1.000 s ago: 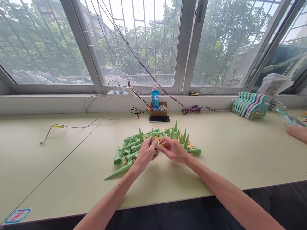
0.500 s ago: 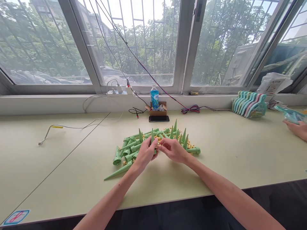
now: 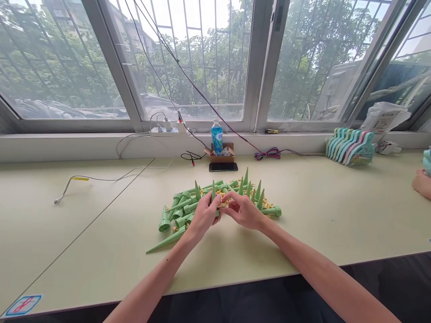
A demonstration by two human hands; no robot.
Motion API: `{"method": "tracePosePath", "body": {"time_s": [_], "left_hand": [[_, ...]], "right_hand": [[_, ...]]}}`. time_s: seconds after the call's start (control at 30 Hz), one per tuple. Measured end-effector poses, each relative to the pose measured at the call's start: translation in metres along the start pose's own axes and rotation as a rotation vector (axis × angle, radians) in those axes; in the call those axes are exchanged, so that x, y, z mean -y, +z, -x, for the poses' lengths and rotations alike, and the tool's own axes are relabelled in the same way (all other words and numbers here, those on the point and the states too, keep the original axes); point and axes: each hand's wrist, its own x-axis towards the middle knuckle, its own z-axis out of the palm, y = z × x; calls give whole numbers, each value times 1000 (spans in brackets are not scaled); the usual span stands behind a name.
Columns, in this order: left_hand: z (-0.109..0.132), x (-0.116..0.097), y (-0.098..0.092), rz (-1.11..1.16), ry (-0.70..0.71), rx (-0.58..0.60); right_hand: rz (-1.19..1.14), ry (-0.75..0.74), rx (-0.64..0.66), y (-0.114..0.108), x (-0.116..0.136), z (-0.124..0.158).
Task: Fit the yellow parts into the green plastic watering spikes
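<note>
A green plastic plant-watering spike (image 3: 213, 190) stands point up in my left hand (image 3: 204, 213), whose fingers are wrapped round it. Close against it, my right hand (image 3: 243, 211) has thumb and index finger curled about a small yellow plastic piece (image 3: 222, 204) at the spike's side. The fingers partly hide this piece. Behind and beside both hands lies a heap of green spikes (image 3: 183, 208), some flat and several upright (image 3: 258, 190). Loose yellow pieces (image 3: 267, 205) are scattered among them.
Behind the heap are a phone (image 3: 223, 167), a small cardboard box (image 3: 222, 158) and a blue bottle (image 3: 217, 138). Cables (image 3: 269, 153) lie along the back. Green and pink hangers (image 3: 350, 146) stand at the right. Another person's hand (image 3: 422, 183) holds something teal at the right edge.
My right index finger and thumb have parted slightly around the yellow piece. My left hand stays in place. At the right, the other person's hand has moved toward the frame's edge.
</note>
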Motion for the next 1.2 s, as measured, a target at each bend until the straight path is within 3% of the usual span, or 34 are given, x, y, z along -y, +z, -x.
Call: {"method": "tracePosePath", "body": {"time_s": [0.83, 1.2], "left_hand": [[-4, 11, -2, -12, 36, 19], [-1, 4, 0, -1, 16, -8]], "right_hand": [[63, 20, -46, 2, -2, -3], [0, 25, -9, 1, 1, -1]]}}
